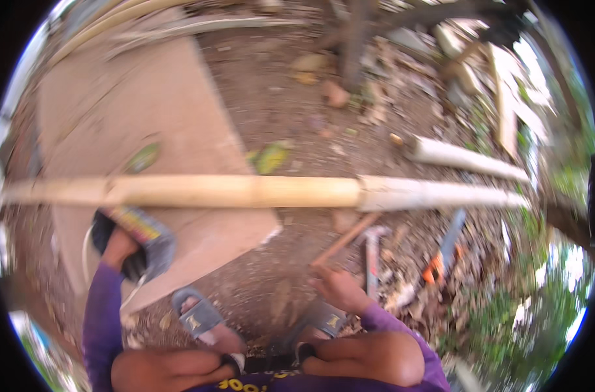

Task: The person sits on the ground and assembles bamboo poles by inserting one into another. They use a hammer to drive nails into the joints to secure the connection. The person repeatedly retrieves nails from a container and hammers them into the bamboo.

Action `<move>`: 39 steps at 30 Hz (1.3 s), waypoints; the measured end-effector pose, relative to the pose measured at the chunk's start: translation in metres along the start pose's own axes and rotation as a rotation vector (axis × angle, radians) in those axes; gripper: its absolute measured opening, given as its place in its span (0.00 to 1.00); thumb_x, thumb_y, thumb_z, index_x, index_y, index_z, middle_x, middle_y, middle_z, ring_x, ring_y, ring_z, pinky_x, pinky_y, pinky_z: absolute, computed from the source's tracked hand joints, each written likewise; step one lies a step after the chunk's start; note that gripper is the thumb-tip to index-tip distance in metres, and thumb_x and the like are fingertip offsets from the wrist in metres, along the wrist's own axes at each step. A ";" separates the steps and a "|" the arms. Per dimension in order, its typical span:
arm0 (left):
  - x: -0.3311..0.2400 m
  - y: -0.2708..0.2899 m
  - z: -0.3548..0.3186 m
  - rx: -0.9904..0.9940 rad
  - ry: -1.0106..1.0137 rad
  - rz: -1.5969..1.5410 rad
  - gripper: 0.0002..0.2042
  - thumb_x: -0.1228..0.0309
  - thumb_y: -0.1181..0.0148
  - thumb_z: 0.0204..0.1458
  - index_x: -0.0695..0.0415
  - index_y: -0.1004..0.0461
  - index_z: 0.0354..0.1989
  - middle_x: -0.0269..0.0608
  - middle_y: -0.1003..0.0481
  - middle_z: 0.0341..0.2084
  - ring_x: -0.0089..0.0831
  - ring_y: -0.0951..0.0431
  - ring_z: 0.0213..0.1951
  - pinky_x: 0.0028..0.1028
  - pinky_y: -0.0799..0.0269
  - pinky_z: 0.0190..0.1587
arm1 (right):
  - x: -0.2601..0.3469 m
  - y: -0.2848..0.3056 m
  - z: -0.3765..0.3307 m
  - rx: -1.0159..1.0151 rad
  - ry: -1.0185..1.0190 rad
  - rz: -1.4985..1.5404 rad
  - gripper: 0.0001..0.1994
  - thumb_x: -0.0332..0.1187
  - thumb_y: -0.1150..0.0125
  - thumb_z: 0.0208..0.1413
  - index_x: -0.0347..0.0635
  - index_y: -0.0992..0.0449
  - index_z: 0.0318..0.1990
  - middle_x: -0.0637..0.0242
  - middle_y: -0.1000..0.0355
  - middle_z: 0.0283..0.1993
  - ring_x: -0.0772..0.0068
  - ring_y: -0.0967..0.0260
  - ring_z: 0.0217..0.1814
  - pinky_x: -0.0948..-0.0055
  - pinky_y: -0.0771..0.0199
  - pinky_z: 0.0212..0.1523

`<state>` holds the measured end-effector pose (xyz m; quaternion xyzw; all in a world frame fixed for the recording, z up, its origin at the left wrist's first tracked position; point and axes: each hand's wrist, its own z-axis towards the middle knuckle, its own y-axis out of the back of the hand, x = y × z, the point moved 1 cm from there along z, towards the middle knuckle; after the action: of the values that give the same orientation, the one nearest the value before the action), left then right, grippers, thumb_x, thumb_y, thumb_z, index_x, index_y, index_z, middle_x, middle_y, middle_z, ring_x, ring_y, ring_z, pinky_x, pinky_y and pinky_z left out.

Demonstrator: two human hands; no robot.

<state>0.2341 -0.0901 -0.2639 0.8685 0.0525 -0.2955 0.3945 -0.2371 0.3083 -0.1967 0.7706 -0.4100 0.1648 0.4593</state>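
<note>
A long pale bamboo pole (225, 191) lies crosswise in front of me, its right part whiter than the rest. My left hand (122, 247) reaches into a dark open container (155, 245) with a colourful printed side and a pale strap; its fingers are hidden inside. Closed around the lower end of a thin brown stick (346, 238) is my right hand (340, 289). The stick slants up toward the pole. Just right of that hand, a hammer (372, 264) with a pale head rests on the ground. Motion blurs the picture.
A brown board (140, 104) lies at the left, under part of the pole. A saw (444, 248) with an orange handle lies among dry leaves at the right. Beyond it is a shorter white pole (467, 159). A dark post (356, 46) stands at the back.
</note>
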 end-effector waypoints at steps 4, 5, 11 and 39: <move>-0.018 0.037 -0.002 0.198 -0.151 0.430 0.22 0.72 0.35 0.60 0.61 0.24 0.63 0.52 0.21 0.60 0.45 0.26 0.70 0.40 0.37 0.75 | -0.019 -0.008 -0.010 -0.108 0.026 0.015 0.22 0.45 0.39 0.73 0.39 0.27 0.63 0.42 0.20 0.50 0.32 0.20 0.53 0.41 0.19 0.51; -0.029 0.047 -0.011 0.101 -0.161 0.243 0.19 0.74 0.34 0.59 0.62 0.22 0.59 0.52 0.18 0.55 0.46 0.23 0.65 0.41 0.32 0.70 | -0.023 -0.009 -0.013 -0.118 0.023 0.031 0.21 0.45 0.39 0.73 0.39 0.27 0.62 0.42 0.20 0.49 0.33 0.20 0.52 0.41 0.19 0.51; -0.119 0.114 -0.076 -0.084 0.003 0.622 0.09 0.75 0.29 0.52 0.63 0.25 0.35 0.42 0.22 0.27 0.35 0.21 0.34 0.37 0.25 0.41 | -0.030 -0.008 -0.026 -0.242 -0.023 0.159 0.18 0.44 0.39 0.73 0.40 0.25 0.59 0.44 0.20 0.47 0.34 0.20 0.50 0.41 0.20 0.50; -0.448 -0.192 0.006 0.085 -0.670 -0.024 0.10 0.69 0.35 0.66 0.65 0.17 0.44 0.52 0.16 0.36 0.42 0.15 0.39 0.37 0.23 0.45 | -0.043 0.059 0.004 -0.949 -0.041 0.708 0.16 0.35 0.28 0.66 0.36 0.25 0.53 0.57 0.20 0.41 0.58 0.20 0.40 0.62 0.20 0.40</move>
<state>-0.1978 0.1003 -0.1438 0.7381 -0.0824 -0.5709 0.3500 -0.3098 0.3117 -0.1923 0.3003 -0.6798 0.0921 0.6627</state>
